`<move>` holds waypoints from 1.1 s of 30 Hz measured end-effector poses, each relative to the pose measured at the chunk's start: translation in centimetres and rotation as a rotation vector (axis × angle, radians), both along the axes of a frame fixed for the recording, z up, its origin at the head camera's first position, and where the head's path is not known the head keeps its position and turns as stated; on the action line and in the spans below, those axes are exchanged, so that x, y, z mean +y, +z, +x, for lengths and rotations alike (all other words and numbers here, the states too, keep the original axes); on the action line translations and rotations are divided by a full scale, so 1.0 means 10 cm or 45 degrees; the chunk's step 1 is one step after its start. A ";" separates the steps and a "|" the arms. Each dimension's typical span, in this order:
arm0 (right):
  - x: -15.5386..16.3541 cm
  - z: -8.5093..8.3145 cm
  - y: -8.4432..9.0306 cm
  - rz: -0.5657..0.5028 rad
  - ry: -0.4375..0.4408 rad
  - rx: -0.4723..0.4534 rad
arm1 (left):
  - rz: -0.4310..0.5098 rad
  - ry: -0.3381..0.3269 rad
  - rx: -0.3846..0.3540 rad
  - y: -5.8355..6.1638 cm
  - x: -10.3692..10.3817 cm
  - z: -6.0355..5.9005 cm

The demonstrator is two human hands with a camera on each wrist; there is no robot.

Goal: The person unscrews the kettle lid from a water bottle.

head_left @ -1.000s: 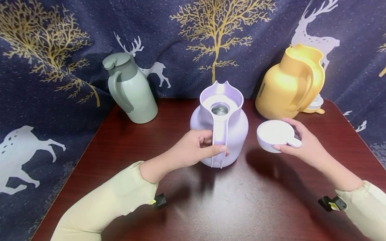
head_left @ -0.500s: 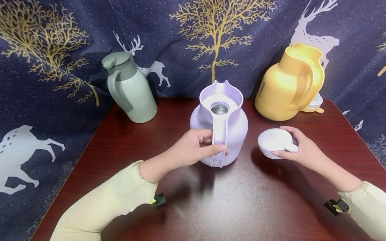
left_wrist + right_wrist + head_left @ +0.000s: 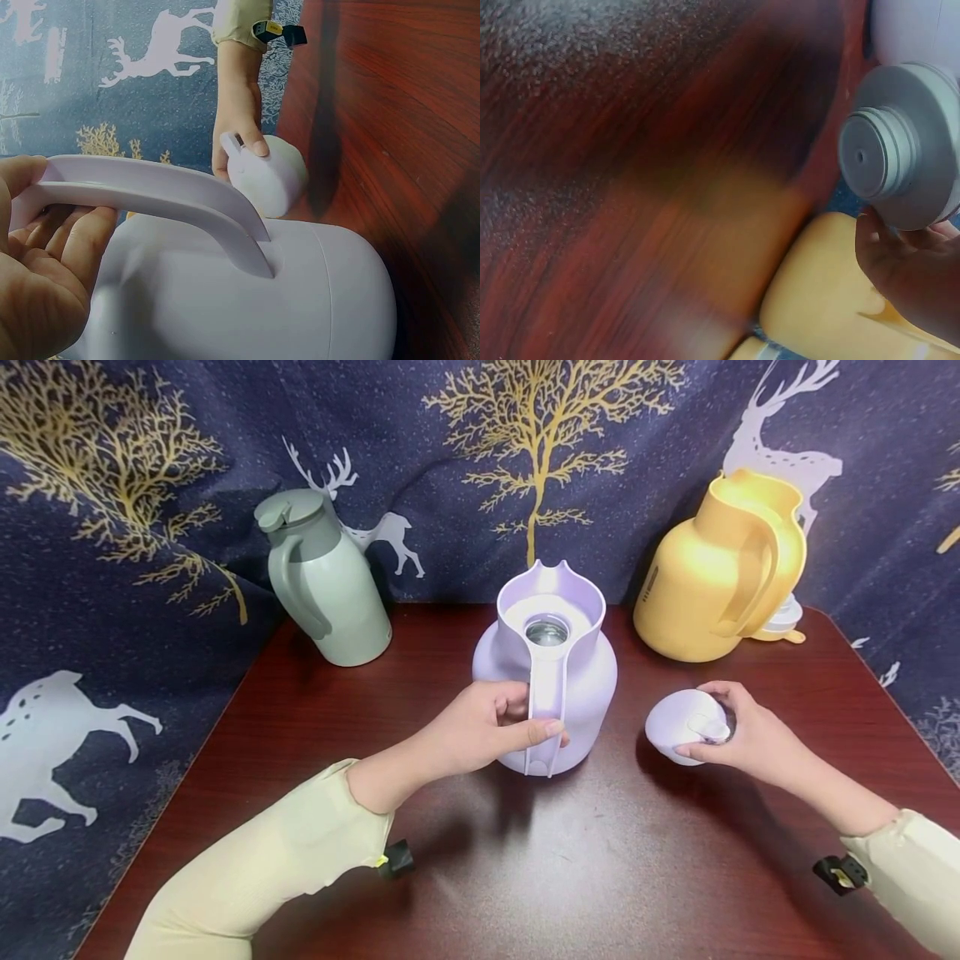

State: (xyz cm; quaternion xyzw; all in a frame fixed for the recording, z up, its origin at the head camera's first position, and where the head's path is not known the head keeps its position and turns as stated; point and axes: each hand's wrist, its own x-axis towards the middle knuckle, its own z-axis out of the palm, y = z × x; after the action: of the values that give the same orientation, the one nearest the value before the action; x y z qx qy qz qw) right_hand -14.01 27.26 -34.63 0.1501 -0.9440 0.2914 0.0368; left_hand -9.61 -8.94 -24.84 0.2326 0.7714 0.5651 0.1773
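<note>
A: Head view first. Where's the lid rel. to the jug?

B: Lilac jug (image 3: 545, 672) stands upright mid-worktop (image 3: 570, 860), mouth open, handle facing the person. Left hand (image 3: 480, 731) has its grip wrapped round the handle, thumb across the front. Lid (image 3: 686, 724) is off, to the jug's right, near but not touching, held in the right hand (image 3: 750, 735). Fingers curl over the far edge, thumb on the near side. Lid is tipped, domed top toward the jug.

A: So which hand's nearer the mouth?

B: Left, but it's busy on the handle. The lid lies right of the mouth and lower than it.

A: Left wrist view?

B: Handle (image 3: 150, 195) runs across frame, left-hand fingers (image 3: 71, 247) tucked under it, closed round. Beyond the jug body (image 3: 247, 300) the lid (image 3: 266, 176) sits low by the worktop (image 3: 390, 112), right hand (image 3: 236, 127) pinching it from above, thumb tip on its top. Can't tell if the lid touches the wood.

A: Right wrist view?

B: Blurry. Lid underside (image 3: 900, 161) faces the cam: round plug w/ stepped threads, axis roughly level, not vertical. Right-hand grip holds its rim at the lower right, palm (image 3: 911, 277) in shade. Yellow jug (image 3: 832, 300) lies behind, a sliver of lilac jug (image 3: 915, 30) at the top edge.

A: Others?

B: Green jug (image 3: 326, 581) back left, lid on; yellow jug (image 3: 720, 568) back right, well apart.
</note>
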 end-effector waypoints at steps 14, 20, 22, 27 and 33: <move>-0.01 -0.10 0.06 0.272 0.159 -0.004 | 0.005 -0.010 0.006 0.00 0.00 0.00; -0.09 -0.15 0.15 0.397 0.172 0.004 | 0.006 -0.010 0.010 0.00 -0.01 0.00; -0.12 -0.18 0.18 0.436 0.180 -0.010 | 0.005 -0.009 0.014 0.00 -0.01 0.00; -0.21 -0.24 0.22 0.426 0.247 -0.095 | 0.003 -0.007 0.001 -0.01 -0.01 -0.01; -0.37 -0.26 0.21 0.494 0.340 -0.097 | 0.004 -0.006 -0.007 -0.02 0.01 -0.01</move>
State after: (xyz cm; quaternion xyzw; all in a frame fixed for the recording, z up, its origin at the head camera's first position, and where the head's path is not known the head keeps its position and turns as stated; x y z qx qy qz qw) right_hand -16.57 23.52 -32.53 0.2668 -0.9548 0.1124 -0.0673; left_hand -9.74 -8.87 -24.99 0.2331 0.7694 0.5667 0.1804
